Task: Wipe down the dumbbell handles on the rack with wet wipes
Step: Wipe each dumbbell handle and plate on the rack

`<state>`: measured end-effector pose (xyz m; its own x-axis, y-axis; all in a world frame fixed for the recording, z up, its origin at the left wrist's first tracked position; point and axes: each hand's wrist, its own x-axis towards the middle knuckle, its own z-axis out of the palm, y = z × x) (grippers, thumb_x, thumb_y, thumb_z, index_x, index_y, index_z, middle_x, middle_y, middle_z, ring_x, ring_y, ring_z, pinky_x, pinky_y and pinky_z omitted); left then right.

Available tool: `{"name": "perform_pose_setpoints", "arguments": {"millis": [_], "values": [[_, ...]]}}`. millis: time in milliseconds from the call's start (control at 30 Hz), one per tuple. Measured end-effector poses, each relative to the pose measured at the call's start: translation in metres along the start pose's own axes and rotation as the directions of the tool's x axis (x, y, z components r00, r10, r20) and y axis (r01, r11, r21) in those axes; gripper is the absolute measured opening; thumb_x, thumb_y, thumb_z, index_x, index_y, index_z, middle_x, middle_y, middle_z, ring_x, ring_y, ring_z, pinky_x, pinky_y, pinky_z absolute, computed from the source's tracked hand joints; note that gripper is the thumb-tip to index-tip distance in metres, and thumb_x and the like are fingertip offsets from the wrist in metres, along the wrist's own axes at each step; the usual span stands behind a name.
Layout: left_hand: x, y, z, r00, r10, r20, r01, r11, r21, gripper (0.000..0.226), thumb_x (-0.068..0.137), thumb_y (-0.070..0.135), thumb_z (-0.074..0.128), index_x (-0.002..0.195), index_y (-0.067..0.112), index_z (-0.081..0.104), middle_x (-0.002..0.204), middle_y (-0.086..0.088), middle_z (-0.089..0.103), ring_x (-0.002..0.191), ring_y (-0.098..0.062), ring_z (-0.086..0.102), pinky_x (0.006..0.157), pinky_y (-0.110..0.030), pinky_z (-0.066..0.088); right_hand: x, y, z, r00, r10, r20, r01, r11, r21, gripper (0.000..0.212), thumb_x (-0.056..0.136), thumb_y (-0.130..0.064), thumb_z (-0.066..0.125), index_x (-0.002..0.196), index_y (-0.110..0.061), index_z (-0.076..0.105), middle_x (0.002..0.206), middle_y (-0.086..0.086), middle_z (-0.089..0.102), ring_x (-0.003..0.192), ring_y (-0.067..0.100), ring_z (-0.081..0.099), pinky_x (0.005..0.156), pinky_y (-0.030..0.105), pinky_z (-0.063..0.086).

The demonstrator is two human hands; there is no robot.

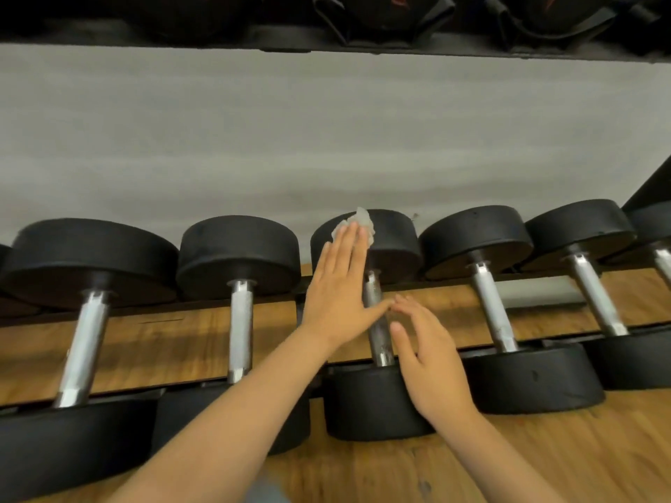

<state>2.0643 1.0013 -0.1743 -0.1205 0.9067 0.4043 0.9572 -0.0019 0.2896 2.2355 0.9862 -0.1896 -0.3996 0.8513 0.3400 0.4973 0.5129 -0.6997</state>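
Note:
Several black dumbbells with silver handles lie side by side on the rack [544,290]. My left hand [339,288] lies flat with straight fingers on the far head of the middle dumbbell [394,245], pressing a crumpled white wet wipe [363,221] that sticks out past its fingertips. Just right of that hand runs the middle dumbbell's handle [377,321]. My right hand [428,361] hovers open over the near end of that handle and the near head [366,408], fingers relaxed and holding nothing.
Neighbouring handles lie left [241,324] and right [492,303] of the middle one. A grey wall [326,132] rises behind the rack, with a dark upper shelf [326,38] carrying black gear. Wooden flooring [544,459] shows below.

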Motion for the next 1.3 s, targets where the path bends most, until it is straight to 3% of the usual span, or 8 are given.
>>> {"name": "perform_pose_setpoints", "arguments": {"millis": [133, 300, 400, 567, 700, 933, 1133, 1300], "values": [[0.02, 0.003, -0.009, 0.995, -0.105, 0.004, 0.104, 0.986, -0.132, 0.124, 0.078, 0.063, 0.068, 0.153, 0.014, -0.018, 0.163, -0.002, -0.021, 0.148, -0.015, -0.023, 0.123, -0.036, -0.005, 0.001, -0.001, -0.002, 0.998, 0.057, -0.012, -0.057, 0.998, 0.022, 0.035, 0.099, -0.038, 0.04, 0.127, -0.027, 0.057, 0.133, -0.011, 0.054, 0.125, -0.002, 0.044, 0.107, 0.023, 0.035], [-0.006, -0.002, 0.001, 0.993, -0.119, 0.013, 0.119, 0.978, -0.17, 0.124, 0.08, 0.057, 0.07, 0.152, 0.016, -0.023, 0.161, 0.0, -0.025, 0.147, -0.012, -0.026, 0.123, -0.035, -0.006, 0.001, -0.006, -0.002, 0.997, 0.082, -0.003, -0.082, 0.996, 0.035, 0.039, 0.097, -0.044, 0.037, 0.124, -0.027, 0.059, 0.129, -0.014, 0.055, 0.122, -0.002, 0.047, 0.1, 0.019, 0.036], [0.015, -0.006, -0.006, 0.971, -0.235, 0.04, 0.236, 0.921, -0.309, 0.125, 0.079, 0.053, 0.074, 0.152, 0.02, -0.022, 0.161, 0.004, -0.026, 0.147, -0.011, -0.023, 0.122, -0.034, -0.002, 0.002, -0.009, -0.004, 0.993, 0.119, 0.006, -0.119, 0.992, 0.029, 0.031, 0.1, -0.038, 0.04, 0.124, -0.028, 0.057, 0.123, -0.018, 0.053, 0.117, -0.004, 0.047, 0.093, 0.014, 0.034], [-0.018, -0.001, 0.01, 0.969, -0.245, 0.023, 0.238, 0.909, -0.342, 0.134, 0.074, 0.055, 0.077, 0.15, 0.02, -0.028, 0.161, 0.004, -0.027, 0.148, -0.012, -0.02, 0.121, -0.032, -0.001, 0.0, -0.01, -0.004, 0.992, 0.123, 0.004, -0.123, 0.991, 0.042, 0.023, 0.101, -0.035, 0.038, 0.112, -0.032, 0.057, 0.104, -0.019, 0.057, 0.1, -0.007, 0.052, 0.077, 0.006, 0.037], [0.017, -0.017, -0.001, 0.911, -0.381, 0.16, 0.407, 0.761, -0.506, 0.134, 0.072, 0.047, 0.083, 0.152, 0.024, -0.022, 0.163, 0.005, -0.017, 0.152, -0.018, -0.006, 0.123, -0.046, 0.014, 0.001, -0.01, -0.005, 0.991, 0.135, 0.011, -0.135, 0.991, 0.023, 0.024, 0.1, -0.036, 0.039, 0.114, -0.03, 0.057, 0.104, -0.017, 0.056, 0.099, -0.003, 0.052, 0.075, 0.009, 0.037], [-0.004, -0.023, 0.011, 0.846, -0.436, 0.307, 0.527, 0.592, -0.61, 0.139, 0.069, 0.034, 0.088, 0.152, 0.023, -0.022, 0.164, -0.001, -0.007, 0.151, -0.022, 0.005, 0.119, -0.038, 0.018, 0.001, -0.012, -0.004, 0.99, 0.14, 0.021, -0.14, 0.99, -0.002, 0.025, 0.099, -0.039, 0.038, 0.112, -0.03, 0.057, 0.101, -0.016, 0.057, 0.094, -0.004, 0.053, 0.069, 0.011, 0.039], [0.005, -0.024, 0.014, 0.812, -0.479, 0.334, 0.561, 0.484, -0.672, 0.136, 0.07, 0.029, 0.088, 0.153, 0.022, -0.019, 0.164, -0.005, 0.003, 0.15, -0.025, 0.013, 0.118, -0.04, 0.021, 0.002, -0.011, -0.003, 0.992, 0.126, 0.031, -0.124, 0.991, -0.06, 0.026, 0.099, -0.04, 0.035, 0.111, -0.031, 0.057, 0.098, -0.017, 0.057, 0.091, -0.006, 0.051, 0.065, 0.011, 0.037], [0.009, -0.024, 0.026, 0.742, -0.58, 0.335, 0.589, 0.328, -0.738, 0.125, 0.069, 0.032, 0.087, 0.157, 0.02, -0.001, 0.16, -0.007, 0.023, 0.146, -0.028, 0.026, 0.116, -0.045, 0.03, 0.003, -0.011, -0.004, 0.991, 0.123, 0.045, -0.117, 0.987, -0.107, 0.027, 0.101, -0.04, 0.036, 0.113, -0.03, 0.057, 0.098, -0.017, 0.057, 0.09, -0.003, 0.051, 0.065, 0.012, 0.038]]}}
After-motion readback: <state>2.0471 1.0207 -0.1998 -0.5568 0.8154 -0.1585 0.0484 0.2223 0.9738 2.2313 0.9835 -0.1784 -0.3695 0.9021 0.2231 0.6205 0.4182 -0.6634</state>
